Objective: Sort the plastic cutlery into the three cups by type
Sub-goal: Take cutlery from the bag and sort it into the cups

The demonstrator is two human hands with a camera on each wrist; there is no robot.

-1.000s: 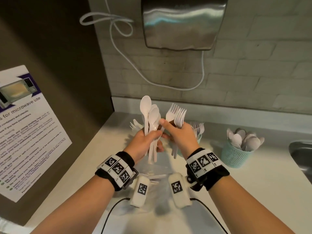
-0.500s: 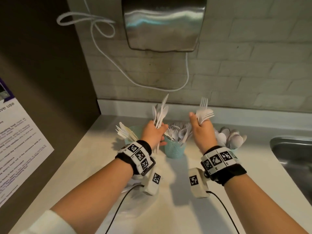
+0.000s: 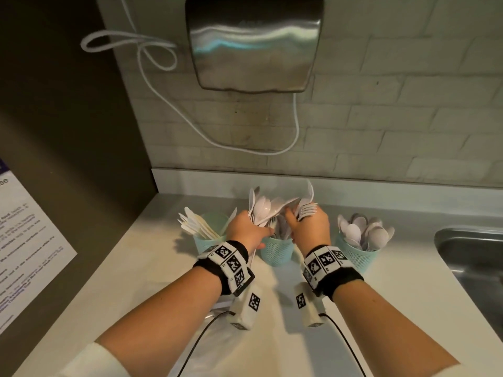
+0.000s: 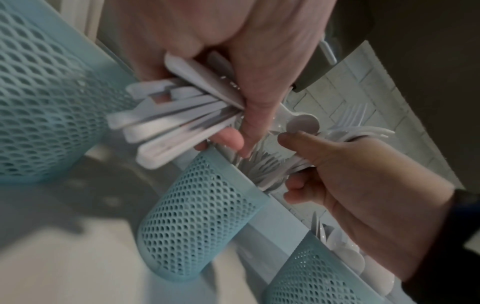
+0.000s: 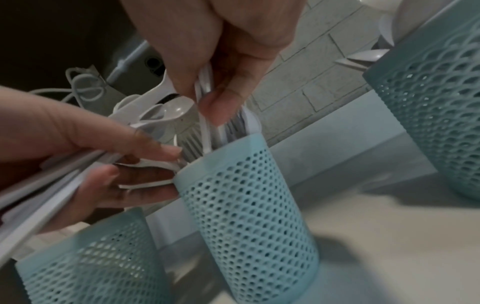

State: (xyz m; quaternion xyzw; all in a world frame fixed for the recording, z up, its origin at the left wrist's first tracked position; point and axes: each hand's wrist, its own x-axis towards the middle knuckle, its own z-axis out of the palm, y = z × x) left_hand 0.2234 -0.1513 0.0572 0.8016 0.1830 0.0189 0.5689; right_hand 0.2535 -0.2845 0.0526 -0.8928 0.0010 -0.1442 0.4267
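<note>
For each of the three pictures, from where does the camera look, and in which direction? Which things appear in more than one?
Head: worn on the head, looks forward and down at the counter; both forearms, left hand and right hand show.
Left wrist: looks along the left hand at its bundle of cutlery; the right hand shows too.
Right wrist: looks along the right hand holding forks over the middle cup; the left hand shows too.
Shared: all views show both hands and the middle cup.
</note>
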